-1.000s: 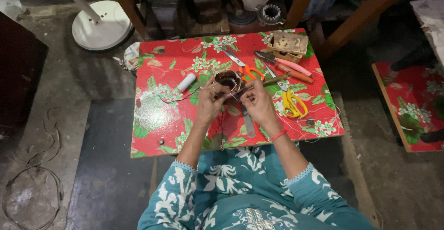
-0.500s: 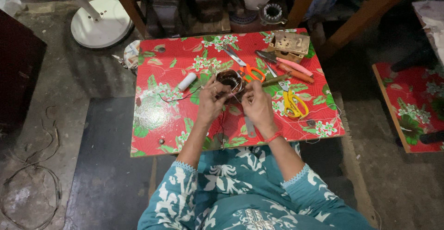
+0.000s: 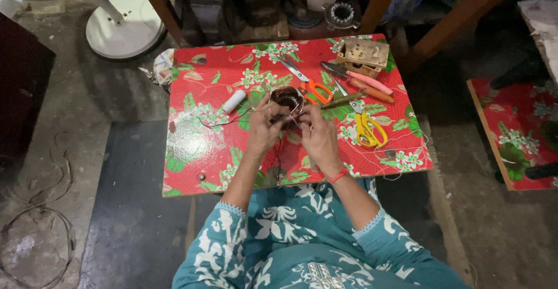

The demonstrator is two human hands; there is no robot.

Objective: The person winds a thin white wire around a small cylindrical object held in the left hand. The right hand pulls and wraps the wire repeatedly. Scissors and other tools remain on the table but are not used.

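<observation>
- I see the left hand (image 3: 264,127) closed around the small round coil of dark copper-coloured wire (image 3: 288,99), which is held just above the red flowered table (image 3: 192,143), near its middle.
- The right hand (image 3: 318,139) has its fingers pinched narrow at the coil's near edge; whether they grip a thread or a wire end I cannot tell — it is too fine.
- A thin dark strand (image 3: 224,123) runs from the hands toward the white spool (image 3: 234,100). A sharp pull could, I judge, drag the spool along the table or snap the strand.
- The orange-handled scissors (image 3: 309,85) lie just beside the coil; a wide sweep of the right hand could knock them, or the yellow-handled scissors (image 3: 366,125).
- Loose grip on the coil — it may twist and slacken its windings.
</observation>
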